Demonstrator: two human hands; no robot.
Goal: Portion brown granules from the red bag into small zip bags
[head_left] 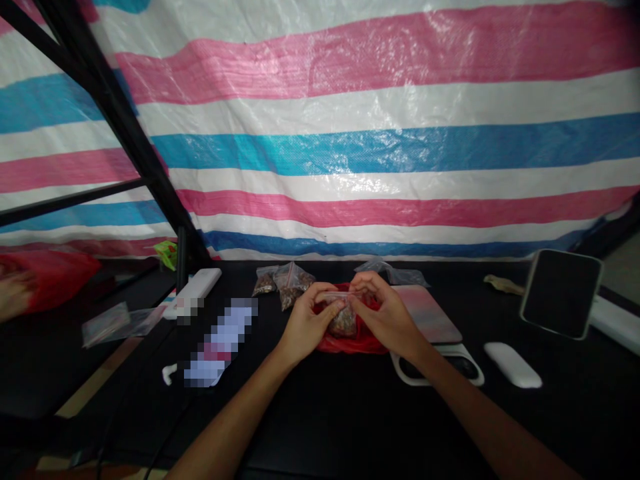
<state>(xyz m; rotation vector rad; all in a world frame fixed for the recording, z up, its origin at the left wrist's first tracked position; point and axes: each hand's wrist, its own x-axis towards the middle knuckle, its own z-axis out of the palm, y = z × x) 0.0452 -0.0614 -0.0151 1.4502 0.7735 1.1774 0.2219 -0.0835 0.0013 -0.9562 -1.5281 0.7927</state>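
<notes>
Both my hands pinch the top edge of a small clear zip bag (pixel 343 325) with brownish bits inside. My left hand (pixel 309 321) grips its left corner between thumb and fingers. At the right part of the same edge, my right hand (pixel 385 313) is closed, thumb against fingers. Under and around the bag lies a red plastic bag (pixel 350 345) on the black table. Whether the zip is fully pressed together is too small to tell. Several filled zip bags (pixel 290 285) lie just beyond my left hand.
Clear bags (pixel 395 272) lie at the back. Right of my hands are a pinkish flat device (pixel 431 317), a white-framed object (pixel 467 363), a white case (pixel 513 365) and a standing phone-like screen (pixel 561 293). On the left, another person's hand (pixel 15 290) is beside red plastic.
</notes>
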